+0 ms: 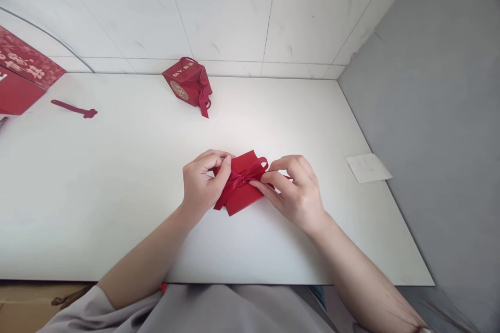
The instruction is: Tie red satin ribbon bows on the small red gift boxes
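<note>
A small red gift box (245,196) lies on the white table in front of me, with a dark red ribbon (239,181) tied in a bow across it. My left hand (205,177) is closed at the box's left side, thumb and fingers pinching the ribbon there. On the right, my right hand (295,187) pinches the bow's right part between thumb and fingertips. A ribbon loop stands up just left of those fingertips. The fingers partly cover both ends of the bow.
Near the wall stands another red box (183,83) with a handle and a ribbon bow. A dark red paper strip (74,108) lies to the left, beside a large red printed box (23,78). White paper (368,168) rests at the table's right edge, near the grey wall (437,114).
</note>
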Motion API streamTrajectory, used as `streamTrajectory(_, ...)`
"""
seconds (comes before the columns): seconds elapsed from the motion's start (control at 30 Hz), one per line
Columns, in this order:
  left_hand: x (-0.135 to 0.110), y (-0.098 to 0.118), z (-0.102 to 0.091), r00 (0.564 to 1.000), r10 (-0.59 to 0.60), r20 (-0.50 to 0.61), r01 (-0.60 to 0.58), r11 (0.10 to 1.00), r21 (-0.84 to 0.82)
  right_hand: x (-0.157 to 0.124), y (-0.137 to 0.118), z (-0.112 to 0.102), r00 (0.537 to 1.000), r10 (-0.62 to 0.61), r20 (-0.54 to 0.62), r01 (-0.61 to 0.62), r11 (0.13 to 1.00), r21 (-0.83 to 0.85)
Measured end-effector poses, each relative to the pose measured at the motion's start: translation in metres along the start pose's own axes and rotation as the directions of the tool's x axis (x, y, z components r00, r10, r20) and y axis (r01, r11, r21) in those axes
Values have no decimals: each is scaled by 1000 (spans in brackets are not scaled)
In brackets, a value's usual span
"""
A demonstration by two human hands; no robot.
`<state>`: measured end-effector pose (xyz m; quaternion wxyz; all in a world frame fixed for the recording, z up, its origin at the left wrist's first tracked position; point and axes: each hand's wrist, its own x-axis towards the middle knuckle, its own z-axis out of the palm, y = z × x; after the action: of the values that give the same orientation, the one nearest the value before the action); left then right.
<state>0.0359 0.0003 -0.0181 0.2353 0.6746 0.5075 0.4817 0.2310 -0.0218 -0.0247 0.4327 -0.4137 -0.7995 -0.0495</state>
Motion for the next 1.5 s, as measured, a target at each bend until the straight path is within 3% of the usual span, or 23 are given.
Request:
streamTrajectory(0.23, 1, 0, 0, 1000, 21, 9, -21, 1000, 22, 2, -2, 1, 999, -28, -30, 25, 996, -87)
streamTrajectory(0.47, 1, -2, -1, 999, 34, 22, -34, 999, 16, 2, -5, 1, 999, -18, 26, 18, 1000, -10)
streamTrajectory(0.93, 1, -1, -1, 999, 8, 36, -9, 1000, 26, 8, -8, -5, 968, 147, 205, -179, 973, 148)
streamTrajectory(1.4, 3, -1, -6, 997, 15, 81, -18, 999, 31, 5, -4, -5, 992, 7, 125, -12, 999, 36)
streamTrajectory(1.5, 5, -3, -8, 993, 8, 121, -9, 1000, 11, 6, -1, -6, 991, 26, 131, -34, 998, 56)
